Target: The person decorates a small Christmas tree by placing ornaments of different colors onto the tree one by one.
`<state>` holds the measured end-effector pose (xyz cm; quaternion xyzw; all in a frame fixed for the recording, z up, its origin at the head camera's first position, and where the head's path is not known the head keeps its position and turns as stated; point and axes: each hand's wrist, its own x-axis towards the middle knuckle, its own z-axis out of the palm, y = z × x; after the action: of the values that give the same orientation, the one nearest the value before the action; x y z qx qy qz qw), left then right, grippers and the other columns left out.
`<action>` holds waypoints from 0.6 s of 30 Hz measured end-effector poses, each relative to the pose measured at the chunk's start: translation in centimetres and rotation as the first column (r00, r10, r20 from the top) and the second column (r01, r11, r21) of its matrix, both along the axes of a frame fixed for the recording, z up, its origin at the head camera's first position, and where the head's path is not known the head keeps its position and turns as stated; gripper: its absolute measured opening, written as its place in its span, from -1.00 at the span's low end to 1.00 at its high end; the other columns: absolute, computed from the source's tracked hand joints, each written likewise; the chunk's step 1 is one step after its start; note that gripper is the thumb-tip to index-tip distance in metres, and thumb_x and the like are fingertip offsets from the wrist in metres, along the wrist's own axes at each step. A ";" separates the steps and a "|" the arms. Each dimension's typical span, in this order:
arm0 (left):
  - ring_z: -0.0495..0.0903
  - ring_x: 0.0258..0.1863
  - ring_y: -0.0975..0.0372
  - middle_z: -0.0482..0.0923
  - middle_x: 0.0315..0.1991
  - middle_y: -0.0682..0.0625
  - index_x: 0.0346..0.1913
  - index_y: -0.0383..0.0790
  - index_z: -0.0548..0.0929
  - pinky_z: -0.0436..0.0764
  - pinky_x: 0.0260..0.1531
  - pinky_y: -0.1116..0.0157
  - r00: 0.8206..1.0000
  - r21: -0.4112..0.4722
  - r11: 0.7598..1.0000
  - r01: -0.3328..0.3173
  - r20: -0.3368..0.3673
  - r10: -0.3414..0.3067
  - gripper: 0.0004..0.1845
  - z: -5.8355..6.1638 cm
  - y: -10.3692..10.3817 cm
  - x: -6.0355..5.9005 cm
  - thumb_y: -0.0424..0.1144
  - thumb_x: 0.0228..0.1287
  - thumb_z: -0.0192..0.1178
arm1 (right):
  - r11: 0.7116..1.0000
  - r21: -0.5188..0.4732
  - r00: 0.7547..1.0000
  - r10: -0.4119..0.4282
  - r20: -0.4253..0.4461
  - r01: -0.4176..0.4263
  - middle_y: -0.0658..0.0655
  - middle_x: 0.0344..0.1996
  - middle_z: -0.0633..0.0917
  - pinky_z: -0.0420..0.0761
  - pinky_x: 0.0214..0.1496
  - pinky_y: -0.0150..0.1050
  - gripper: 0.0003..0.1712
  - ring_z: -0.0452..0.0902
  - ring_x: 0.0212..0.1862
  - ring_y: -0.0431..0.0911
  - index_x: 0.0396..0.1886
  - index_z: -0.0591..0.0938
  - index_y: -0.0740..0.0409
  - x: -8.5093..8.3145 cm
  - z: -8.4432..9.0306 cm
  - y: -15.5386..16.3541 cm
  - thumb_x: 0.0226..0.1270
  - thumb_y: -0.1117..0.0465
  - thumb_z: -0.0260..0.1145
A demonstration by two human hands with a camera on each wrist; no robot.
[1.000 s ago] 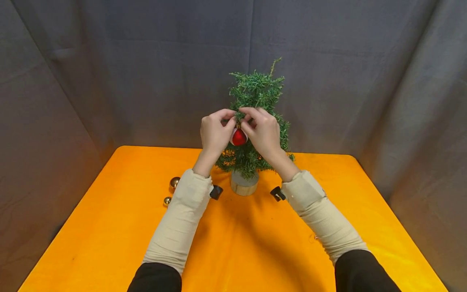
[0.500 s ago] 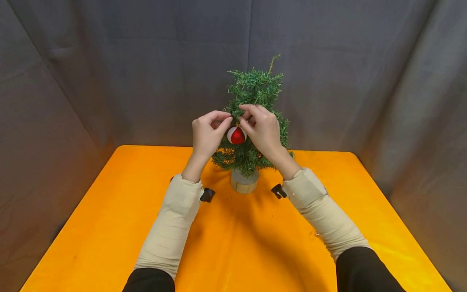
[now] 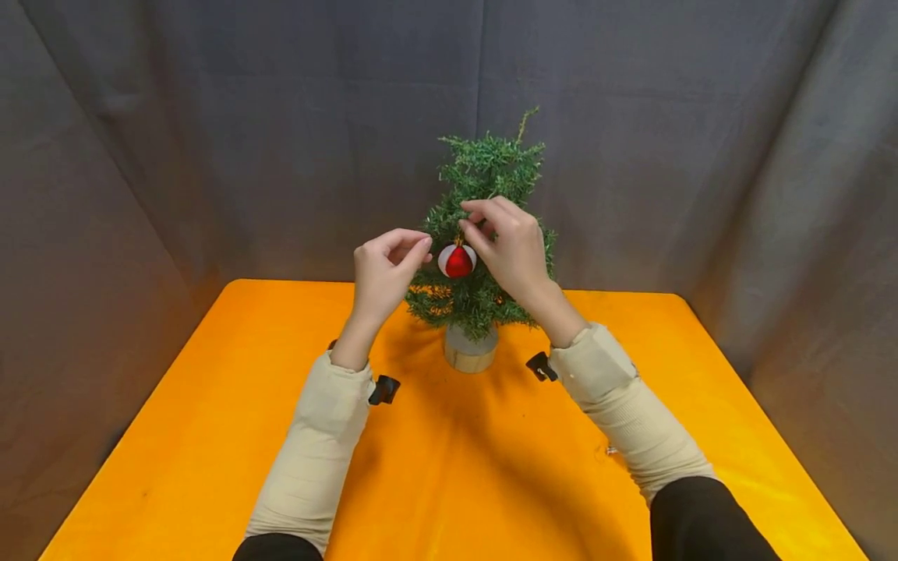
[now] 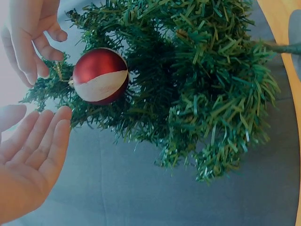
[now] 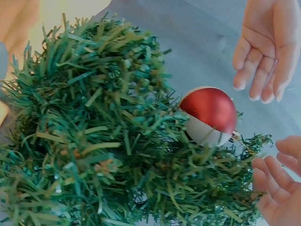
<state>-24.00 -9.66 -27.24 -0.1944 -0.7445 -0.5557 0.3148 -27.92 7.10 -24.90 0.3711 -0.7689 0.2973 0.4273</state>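
Observation:
A red and white bauble hangs by a gold loop from a front branch of a small artificial Christmas tree. My left hand is left of the bauble, apart from it, fingers relaxed around nothing. My right hand stays just right of and above the bauble, thumb and fingers parted near the branch tip. In the right wrist view, a gap shows between that thumb and the fingers, and the gold loop lies close to the fingertips. The left wrist view shows the bauble resting against the needles.
A round wooden base carries the tree on the orange tabletop. Grey curtains stand behind and at both sides. A small shiny item lies beside the right forearm. The left wrist partly covers a dark round thing.
My left hand has drawn back left and slightly down from the branch, uncovering the bauble. The right hand has stayed nearly in place, its fingers loosening. The bauble hangs in about the same spot.

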 end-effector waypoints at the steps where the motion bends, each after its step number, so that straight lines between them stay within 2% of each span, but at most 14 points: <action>1: 0.58 -0.51 0.08 0.61 -0.48 -0.24 -0.30 -0.47 0.65 0.56 -0.42 0.23 1.000 -0.008 1.000 0.000 0.006 0.000 -0.84 0.3 0.0 0.5 -0.38 0.16 0.18 | 1.000 -0.002 1.000 0.006 -0.013 -0.006 0.16 -0.50 0.60 0.50 -0.50 -0.27 -0.83 0.51 -0.53 -0.07 -0.28 0.65 0.32 0.0 0.1 0.0 0.12 0.34 0.29; 5: 0.57 -0.51 0.01 0.60 -0.48 -0.28 -0.31 -0.52 0.63 0.54 -0.42 0.27 1.000 -0.047 0.999 -0.018 0.022 0.019 -0.86 1.3 -0.1 2.3 -0.44 0.15 0.15 | 1.000 -0.016 0.998 0.024 -0.062 -0.025 0.17 -0.52 0.59 0.50 -0.51 -0.26 -0.86 0.50 -0.54 -0.06 -0.32 0.65 0.34 0.1 0.5 0.0 0.12 0.37 0.28; 13: 0.57 -0.48 -0.03 0.60 -0.48 -0.28 -0.33 -0.52 0.63 0.53 -0.41 0.31 0.999 -0.056 0.998 0.006 0.037 -0.004 -0.87 1.0 -1.0 3.2 -0.46 0.14 0.15 | 0.997 -0.061 0.984 0.027 -0.178 -0.038 0.17 -0.54 0.58 0.46 -0.53 -0.29 -0.90 0.47 -0.54 -0.06 -0.37 0.65 0.35 0.2 1.5 0.1 0.09 0.43 0.27; 18: 0.57 -0.44 -0.04 0.59 -0.46 -0.29 -0.32 -0.53 0.63 0.52 -0.38 0.37 0.998 -0.060 0.998 0.014 0.066 -0.010 -0.87 0.8 -1.5 3.7 -0.46 0.15 0.15 | 0.995 -0.094 0.970 0.003 -0.242 -0.027 0.19 -0.49 0.60 0.47 -0.42 -0.24 -0.92 0.46 -0.43 0.00 -0.40 0.66 0.35 0.2 2.2 0.0 0.09 0.42 0.26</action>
<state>-20.31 -11.19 -26.46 -0.1898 -0.7698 -0.5409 0.2808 -27.76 7.14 -22.66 0.3893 -0.6931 0.2901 0.5328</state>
